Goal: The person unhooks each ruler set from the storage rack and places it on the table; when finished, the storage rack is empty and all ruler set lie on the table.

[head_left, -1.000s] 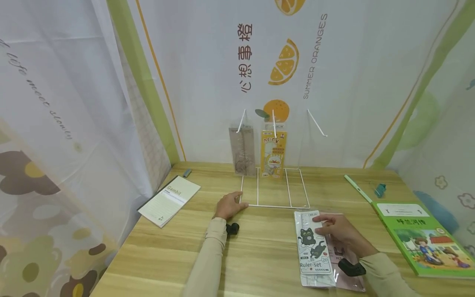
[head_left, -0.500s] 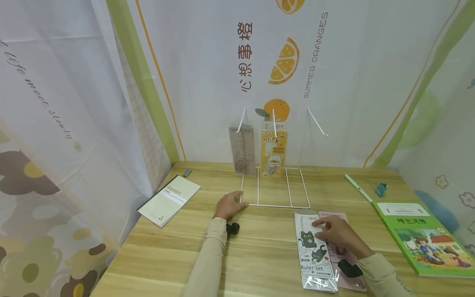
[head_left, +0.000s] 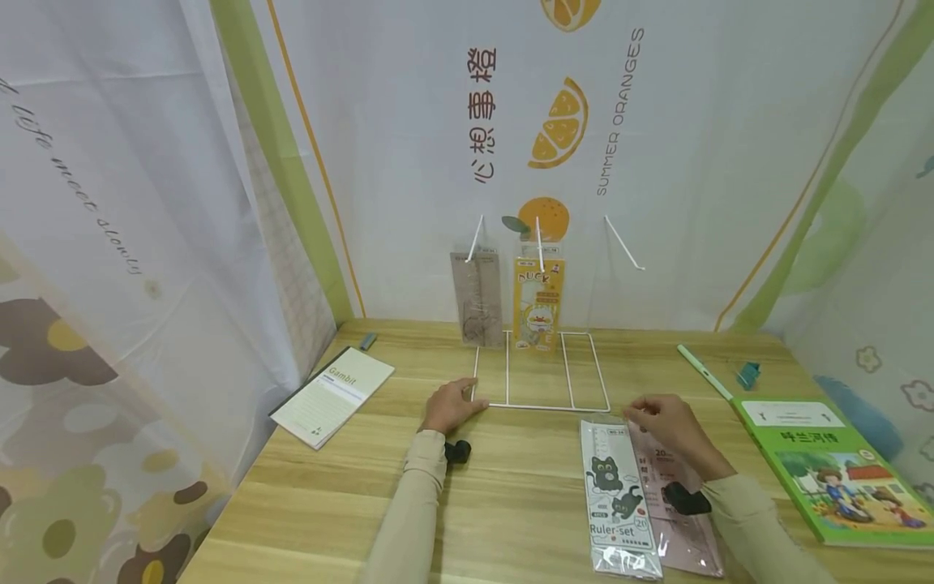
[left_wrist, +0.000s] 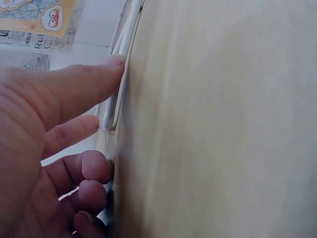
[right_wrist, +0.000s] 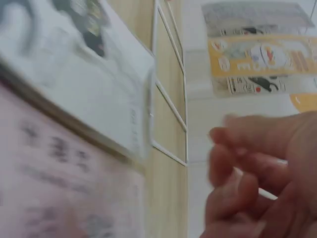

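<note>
My left hand [head_left: 450, 405] pinches the front left corner of a white wire display rack [head_left: 536, 406] between thumb and index finger. In the left wrist view the thumb [left_wrist: 84, 87] lies on the wire. My right hand [head_left: 673, 428] hovers over the top end of a pink package [head_left: 682, 535], fingers loosely bent. Seen from the right wrist, its fingertips stand apart from the packages. Left of the pink package, partly over it, lies a clear-sleeved ruler set [head_left: 611, 483] with black cats. On the rack's hooks hang a grey package [head_left: 477, 300] and a yellow duck package [head_left: 538, 308].
A third white hook [head_left: 623, 243] sticks out at the right of the rack. A notepad [head_left: 336, 395] lies at the left. On the right are a green book [head_left: 839, 470], a pale green pen [head_left: 704, 371] and a teal clip [head_left: 747, 375]. A small blue item [head_left: 368, 341] lies back left.
My right hand has let go of the cat ruler set, which now lies slightly lower on the table. That hand has moved up to the pink package's top end. The left hand stays put.
</note>
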`<act>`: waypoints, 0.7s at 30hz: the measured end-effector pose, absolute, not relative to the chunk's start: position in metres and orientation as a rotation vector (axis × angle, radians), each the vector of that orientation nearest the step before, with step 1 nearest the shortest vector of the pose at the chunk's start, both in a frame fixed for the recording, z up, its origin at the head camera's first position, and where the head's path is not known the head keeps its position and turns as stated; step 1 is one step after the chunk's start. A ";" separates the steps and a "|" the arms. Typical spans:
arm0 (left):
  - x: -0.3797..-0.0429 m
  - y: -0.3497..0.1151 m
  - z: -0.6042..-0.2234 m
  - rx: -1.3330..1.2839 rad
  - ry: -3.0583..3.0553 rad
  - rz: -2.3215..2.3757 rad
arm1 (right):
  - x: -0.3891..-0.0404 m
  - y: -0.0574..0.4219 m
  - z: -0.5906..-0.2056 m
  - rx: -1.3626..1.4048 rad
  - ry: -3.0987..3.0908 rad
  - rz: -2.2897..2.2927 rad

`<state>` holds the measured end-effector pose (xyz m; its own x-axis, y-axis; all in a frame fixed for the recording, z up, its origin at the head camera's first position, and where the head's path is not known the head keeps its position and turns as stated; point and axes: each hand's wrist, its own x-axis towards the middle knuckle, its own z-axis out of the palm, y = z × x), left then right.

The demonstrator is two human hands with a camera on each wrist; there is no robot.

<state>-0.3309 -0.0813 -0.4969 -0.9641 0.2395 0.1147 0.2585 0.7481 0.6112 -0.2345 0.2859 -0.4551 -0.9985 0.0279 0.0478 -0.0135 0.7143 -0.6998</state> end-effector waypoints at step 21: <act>-0.333 -0.081 -0.500 -0.382 -2.917 -1.031 | -0.334 0.208 -0.368 0.554 -2.380 1.704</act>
<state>-0.3327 -0.0810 -0.4999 -0.9697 0.2214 0.1033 0.2371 0.7511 0.6161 -0.3341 0.2084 -0.3680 -0.9180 -0.2027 0.3408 -0.3879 0.2810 -0.8778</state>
